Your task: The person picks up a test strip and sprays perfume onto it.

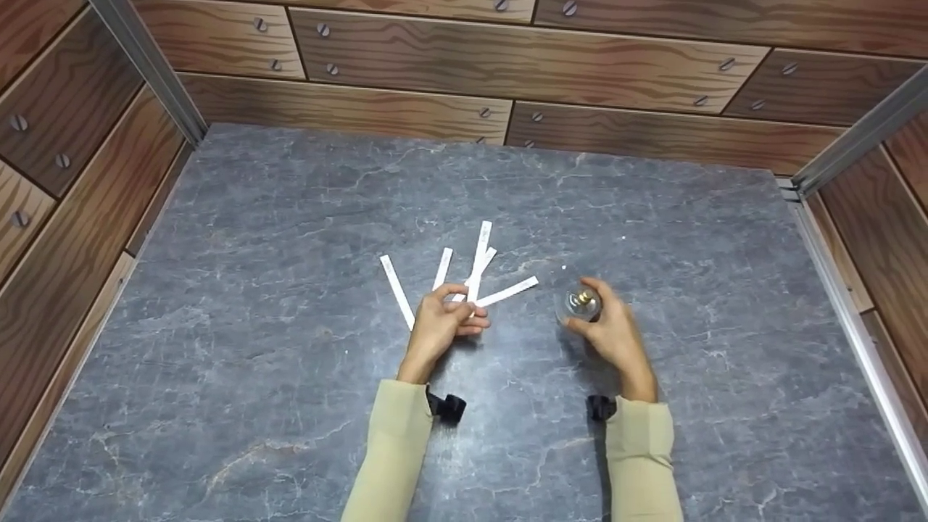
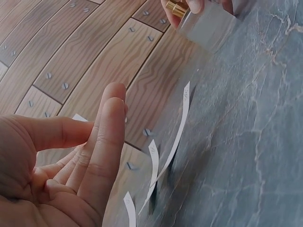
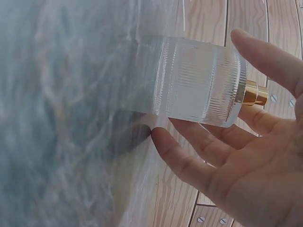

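My left hand (image 1: pixel 442 319) pinches a white paper test strip (image 1: pixel 481 250) between thumb and fingers, its printed end pointing away from me. In the left wrist view the thumb and fingers hide most of that strip. More strips fan out on the table around this hand: one at the left (image 1: pixel 396 288), one just beyond the fingers (image 1: pixel 443 267), and one at the right (image 1: pixel 513 290). To the right, a ribbed clear glass perfume bottle (image 3: pixel 194 80) with a gold spray top (image 3: pixel 255 93) stands upright. Around it my right hand (image 1: pixel 612 330) curves loosely, thumb apart from the glass in the right wrist view.
The grey marbled table (image 1: pixel 290 203) meets wood-patterned walls (image 1: pixel 406 58) at the back and sides. Metal rails (image 1: pixel 855 326) run along the right edge. Tiny white specks (image 1: pixel 564 267) lie near the bottle.
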`<state>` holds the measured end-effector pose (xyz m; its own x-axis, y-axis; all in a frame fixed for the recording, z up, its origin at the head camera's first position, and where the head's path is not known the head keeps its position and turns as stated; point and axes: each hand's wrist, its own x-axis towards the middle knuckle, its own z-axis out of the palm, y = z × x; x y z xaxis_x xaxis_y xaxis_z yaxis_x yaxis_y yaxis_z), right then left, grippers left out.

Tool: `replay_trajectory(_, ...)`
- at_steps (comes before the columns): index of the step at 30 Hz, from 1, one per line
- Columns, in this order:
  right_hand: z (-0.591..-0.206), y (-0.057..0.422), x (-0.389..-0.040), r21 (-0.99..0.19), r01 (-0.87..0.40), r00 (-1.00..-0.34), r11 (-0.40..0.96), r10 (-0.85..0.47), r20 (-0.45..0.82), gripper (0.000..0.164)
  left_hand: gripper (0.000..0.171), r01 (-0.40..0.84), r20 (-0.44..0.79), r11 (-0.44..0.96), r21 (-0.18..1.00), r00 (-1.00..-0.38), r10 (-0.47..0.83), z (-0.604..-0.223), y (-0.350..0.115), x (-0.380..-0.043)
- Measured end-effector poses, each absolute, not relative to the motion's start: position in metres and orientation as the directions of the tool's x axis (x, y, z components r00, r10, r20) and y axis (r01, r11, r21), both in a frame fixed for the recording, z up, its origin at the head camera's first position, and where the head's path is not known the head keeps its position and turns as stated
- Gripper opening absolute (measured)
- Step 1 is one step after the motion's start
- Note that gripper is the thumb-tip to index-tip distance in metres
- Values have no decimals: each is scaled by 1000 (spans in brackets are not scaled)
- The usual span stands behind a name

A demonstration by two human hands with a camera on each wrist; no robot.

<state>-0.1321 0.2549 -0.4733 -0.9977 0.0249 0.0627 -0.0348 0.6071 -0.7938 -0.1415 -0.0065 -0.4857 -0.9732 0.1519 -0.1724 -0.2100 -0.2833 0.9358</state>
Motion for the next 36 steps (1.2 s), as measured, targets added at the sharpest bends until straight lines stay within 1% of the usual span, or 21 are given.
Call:
replay_trajectory(7,-478,254,-132,-768,-5,-999,641,29,31,65,24,-214,-175,-274,938,-971,162,-488,-7,-137)
replay_trajectory(10,-480,256,-132,-759,-14,-999,651,24,40,63,23,-215,-173,-277,937,-971,168,-488,-7,-137)
replay_trajectory(12,-481,257,-131,-770,-26,-999,638,19,49,60,24,-217,-175,-271,938,-970,171,-487,-7,-137)
replay_trajectory(15,-480,258,-129,-819,-33,-999,573,14,50,54,26,-214,-173,-256,943,-970,172,-487,-6,-137)
replay_trajectory(19,-473,258,-127,-917,36,-998,396,57,-14,48,27,-207,-166,-242,948,-970,180,-488,-5,-138)
replay_trajectory(22,-466,259,-127,-979,112,-991,168,94,-97,44,28,-208,-164,-237,949,-968,191,-488,-4,-139)
replay_trajectory(25,-460,261,-128,-985,151,-983,-82,91,-158,38,28,-211,-167,-239,948,-967,192,-487,-4,-141)
replay_trajectory(27,-459,264,-127,-968,150,-984,-203,68,-167,30,27,-210,-167,-236,949,-967,191,-485,-4,-142)
replay_trajectory(30,-458,267,-126,-941,142,-986,-306,41,-162,19,27,-206,-162,-231,951,-967,199,-485,-3,-143)
replay_trajectory(32,-458,268,-126,-929,143,-986,-342,35,-164,17,26,-206,-160,-226,952,-965,208,-486,-3,-143)
replay_trajectory(34,-459,268,-127,-918,129,-988,-375,34,-153,20,25,-205,-157,-224,953,-964,215,-487,-3,-143)
replay_trajectory(36,-458,267,-128,-910,102,-992,-402,30,-125,32,25,-205,-157,-226,952,-964,213,-488,-3,-143)
